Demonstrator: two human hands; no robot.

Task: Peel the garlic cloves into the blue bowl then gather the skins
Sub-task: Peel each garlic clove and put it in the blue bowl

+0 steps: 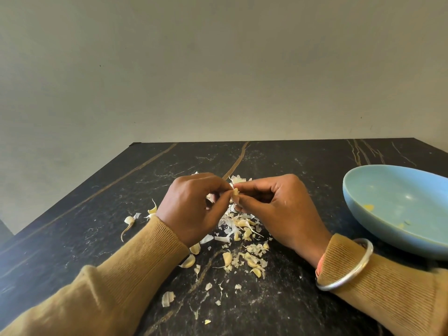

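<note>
Both hands meet above the middle of the black marble table. A small pale garlic clove (235,193) is pinched between the fingertips of my left hand (194,206) and my right hand (278,209). Under and in front of the hands lies a heap of papery skins mixed with cloves (242,232). More cloves and skins (253,263) are scattered nearer to me. The blue bowl (358,209) stands to the right, with a few small yellowish bits (369,207) on its bottom.
A sprouted clove (128,223) and another skin piece (152,210) lie left of my left wrist. A loose skin (167,298) lies near the front. The table's far edge (242,141) meets a plain wall. A silver bangle (349,270) circles my right sleeve.
</note>
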